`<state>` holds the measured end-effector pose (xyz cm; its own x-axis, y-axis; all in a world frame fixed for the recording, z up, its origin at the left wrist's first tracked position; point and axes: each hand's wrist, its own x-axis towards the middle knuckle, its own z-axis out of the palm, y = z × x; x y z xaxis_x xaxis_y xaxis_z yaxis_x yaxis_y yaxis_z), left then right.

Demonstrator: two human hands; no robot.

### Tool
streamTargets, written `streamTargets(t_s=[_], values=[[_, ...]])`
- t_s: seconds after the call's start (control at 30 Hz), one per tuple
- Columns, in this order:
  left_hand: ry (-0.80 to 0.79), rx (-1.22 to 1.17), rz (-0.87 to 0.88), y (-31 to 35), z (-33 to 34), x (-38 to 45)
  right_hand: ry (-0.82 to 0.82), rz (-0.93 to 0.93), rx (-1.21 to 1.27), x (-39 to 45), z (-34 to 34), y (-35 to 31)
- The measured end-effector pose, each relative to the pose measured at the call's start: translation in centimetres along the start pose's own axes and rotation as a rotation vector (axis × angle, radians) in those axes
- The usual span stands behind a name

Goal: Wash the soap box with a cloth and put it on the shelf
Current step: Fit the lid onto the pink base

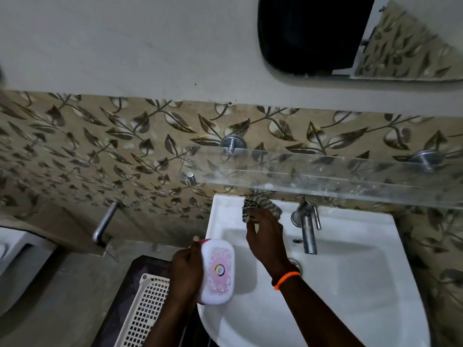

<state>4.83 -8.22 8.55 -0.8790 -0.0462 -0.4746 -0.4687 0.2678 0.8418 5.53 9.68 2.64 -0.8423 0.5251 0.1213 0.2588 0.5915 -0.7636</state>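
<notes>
Head view shows me both hands over the white sink (350, 296). My left hand (186, 271) grips the soap box (218, 270) by its left edge, fingers curled behind it and the thumb on the far corner. The box is white with a pink flower print on its lid, and it is held over the left rim of the sink, tilted a little toward me. My right hand (266, 236) reaches to the far rim of the sink, and its fingertips pinch the checked cloth (260, 205), which lies bunched there, just left of the tap (307, 226). An orange band (285, 279) sits on the right wrist.

I judge that the washing has not begun yet: the cloth and the box are apart, with the right hand between them. The next move needs the cloth to be lifted off the rim and brought near, to the box, and probably wetted under the tap. The box must be held firmly, because wet plastic can slip.

Farther out, the glass shelf (325, 176) hangs on the leaf-patterned wall above the sink, just beyond the cloth. At the near left of the sink stands a cream plastic basket (145, 311).
</notes>
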Motion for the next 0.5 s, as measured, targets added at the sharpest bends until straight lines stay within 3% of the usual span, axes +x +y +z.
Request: streamTargets(t_s=[0.1,0.23,0.33,0.5], values=[[-0.028,0.034,0.022,0.0,1.8,-0.1,-0.073,0.142,0.251,-4.0,-3.3,-2.7],[-0.14,0.06,0.044,0.6,4.6,-2.3,-0.291,0.228,0.323,-9.8,-8.1,-3.7],[-0.291,0.076,0.047,0.7,6.8,-4.6,-0.268,0.226,0.29,-11.7,-10.6,-2.4],[-0.711,0.101,0.13,1.7,8.0,-7.7,-0.173,0.288,0.318,-13.2,-14.1,-0.2]])
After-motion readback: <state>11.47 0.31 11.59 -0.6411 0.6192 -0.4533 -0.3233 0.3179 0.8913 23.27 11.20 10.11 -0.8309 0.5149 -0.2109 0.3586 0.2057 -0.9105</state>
